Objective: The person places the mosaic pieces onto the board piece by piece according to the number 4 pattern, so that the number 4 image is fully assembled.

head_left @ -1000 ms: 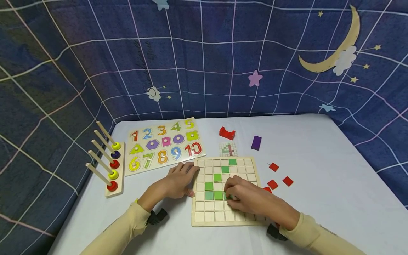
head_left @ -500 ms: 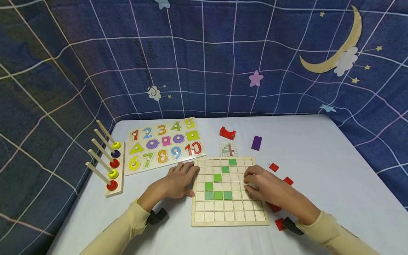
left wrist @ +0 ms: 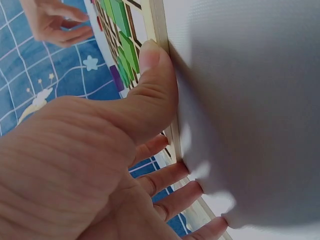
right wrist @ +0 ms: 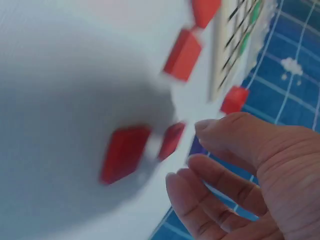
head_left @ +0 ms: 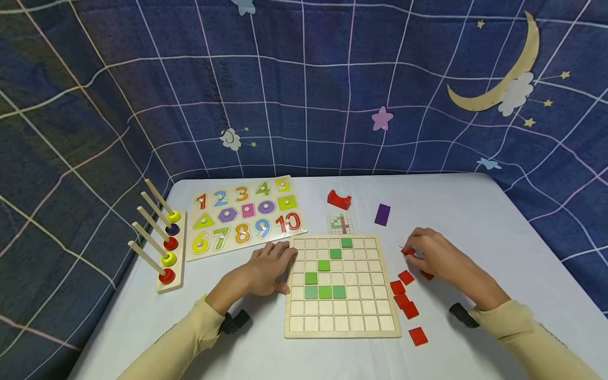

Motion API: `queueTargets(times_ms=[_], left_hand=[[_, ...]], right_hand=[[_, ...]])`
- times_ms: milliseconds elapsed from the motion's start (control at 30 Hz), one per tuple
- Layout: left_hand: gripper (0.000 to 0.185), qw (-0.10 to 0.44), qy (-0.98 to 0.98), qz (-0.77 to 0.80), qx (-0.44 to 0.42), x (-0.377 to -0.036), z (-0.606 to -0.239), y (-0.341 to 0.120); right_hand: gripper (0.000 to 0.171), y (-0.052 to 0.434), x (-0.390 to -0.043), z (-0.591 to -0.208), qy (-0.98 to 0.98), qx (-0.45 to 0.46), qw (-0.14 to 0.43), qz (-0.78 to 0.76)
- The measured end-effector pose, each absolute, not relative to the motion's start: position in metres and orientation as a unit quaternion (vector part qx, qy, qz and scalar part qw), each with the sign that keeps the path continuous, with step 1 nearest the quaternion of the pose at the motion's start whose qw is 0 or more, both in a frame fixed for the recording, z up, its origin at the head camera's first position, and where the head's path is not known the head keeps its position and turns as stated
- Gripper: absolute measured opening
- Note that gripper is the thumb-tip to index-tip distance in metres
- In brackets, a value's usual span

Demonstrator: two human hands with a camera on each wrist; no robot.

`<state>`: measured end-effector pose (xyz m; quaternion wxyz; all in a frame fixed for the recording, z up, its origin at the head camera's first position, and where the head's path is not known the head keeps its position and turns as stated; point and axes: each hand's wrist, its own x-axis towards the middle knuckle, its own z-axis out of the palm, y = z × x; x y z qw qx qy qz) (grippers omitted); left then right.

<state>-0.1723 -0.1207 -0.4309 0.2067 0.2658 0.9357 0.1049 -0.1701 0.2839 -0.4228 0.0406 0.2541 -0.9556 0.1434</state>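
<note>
Right hand (head_left: 439,256) out over the table (head_left: 475,211) to the right of the grid board (head_left: 342,316), fingers (right wrist: 197,192) loosely curled and parted, reaching at a red tile (head_left: 407,251) that lies just ahead of the fingertips on their board-facing side. From the head view, fingertips at or against that tile; in the blurred right wrist view, a gap still visible between fingers and the nearest red tile (right wrist: 171,141), so no grip to report. More red tiles (head_left: 404,293) scattered nearer the body, between the hand and the board's right edge. Left hand (head_left: 266,269) well apart on the far side, flat on the table with straight fingers, thumb (left wrist: 152,75) pressed against the board's left rim. Six green tiles (head_left: 325,291) seated in the grid. Right hand plainly the nearer one to the red tile; tile square, no long axis to favour.
</note>
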Motion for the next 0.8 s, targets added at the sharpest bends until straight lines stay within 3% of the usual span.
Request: queueTargets(times_ms=[367, 800], left_hand=[[0.082, 0.208, 0.937, 0.101, 0.262, -0.171, -0.428, -0.121], [0.082, 0.207, 0.935, 0.107, 0.267, -0.17, -0.426, -0.12]], right_hand=[[0.006, 0.288, -0.181, -0.434, -0.961, 0.23, 0.055, 0.144], [0.008, 0.279, -0.183, -0.436, -0.961, 0.217, 0.028, 0.167]])
